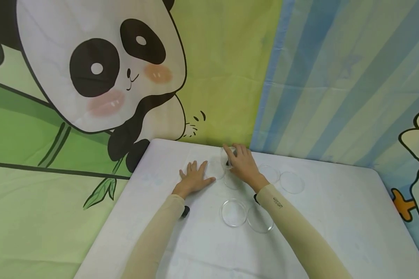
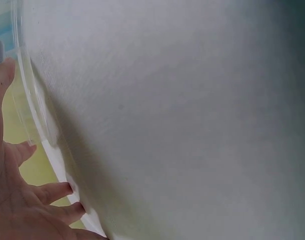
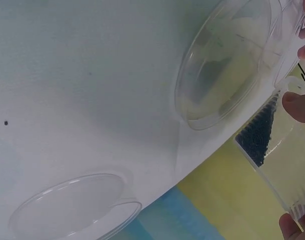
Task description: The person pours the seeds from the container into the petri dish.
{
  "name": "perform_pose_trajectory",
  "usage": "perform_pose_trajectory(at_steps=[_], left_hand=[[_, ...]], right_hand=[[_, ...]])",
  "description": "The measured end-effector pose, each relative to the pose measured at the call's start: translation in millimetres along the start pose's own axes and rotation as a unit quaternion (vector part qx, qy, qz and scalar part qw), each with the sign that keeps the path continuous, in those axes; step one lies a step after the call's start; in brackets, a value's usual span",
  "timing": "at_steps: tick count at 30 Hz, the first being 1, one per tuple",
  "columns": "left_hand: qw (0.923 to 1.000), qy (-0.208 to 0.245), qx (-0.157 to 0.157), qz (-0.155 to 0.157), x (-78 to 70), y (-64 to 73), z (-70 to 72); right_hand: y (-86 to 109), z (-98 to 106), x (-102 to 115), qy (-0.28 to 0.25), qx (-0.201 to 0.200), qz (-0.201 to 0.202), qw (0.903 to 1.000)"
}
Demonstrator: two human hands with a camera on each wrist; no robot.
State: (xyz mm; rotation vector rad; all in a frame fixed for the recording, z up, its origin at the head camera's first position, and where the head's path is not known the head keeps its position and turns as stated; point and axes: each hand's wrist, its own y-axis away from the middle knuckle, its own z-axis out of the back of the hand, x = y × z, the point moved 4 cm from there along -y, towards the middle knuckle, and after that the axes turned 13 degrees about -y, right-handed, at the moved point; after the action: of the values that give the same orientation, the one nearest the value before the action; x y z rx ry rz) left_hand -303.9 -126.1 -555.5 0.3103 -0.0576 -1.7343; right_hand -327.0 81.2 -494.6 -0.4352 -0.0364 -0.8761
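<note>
My right hand [image 1: 243, 166] grips a clear ribbed container [image 3: 287, 155] that is tilted, with dark granules [image 3: 257, 131] gathered in one corner. It holds the container above the clear round dishes at the back of the table. My left hand [image 1: 193, 179] rests on the table with its fingers spread. Its thumb and forefinger are at the edge of a clear shallow dish [image 1: 214, 170]; whether they touch it I cannot tell. Just right of that dish is another clear dish [image 1: 233, 187], partly hidden under my right hand.
Toward the right of the table lie two more clear dishes, one by my forearm [image 1: 270, 167] and one farther out [image 1: 292, 182]. Nearer me are a front dish [image 1: 234, 212] and its neighbour [image 1: 260, 223], partly behind my right sleeve. A printed curtain [image 1: 227, 77] hangs behind the white table [image 1: 335, 217].
</note>
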Motion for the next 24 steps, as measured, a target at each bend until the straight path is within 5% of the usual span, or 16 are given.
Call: perform_pose_trajectory(at_steps=[24], left_hand=[[0.9999,-0.016,-0.003,0.001,-0.4,-0.5,-2.0]], right_hand=[[-5.2,-3.2,8.7,0.048,0.001,0.020,0.9986]])
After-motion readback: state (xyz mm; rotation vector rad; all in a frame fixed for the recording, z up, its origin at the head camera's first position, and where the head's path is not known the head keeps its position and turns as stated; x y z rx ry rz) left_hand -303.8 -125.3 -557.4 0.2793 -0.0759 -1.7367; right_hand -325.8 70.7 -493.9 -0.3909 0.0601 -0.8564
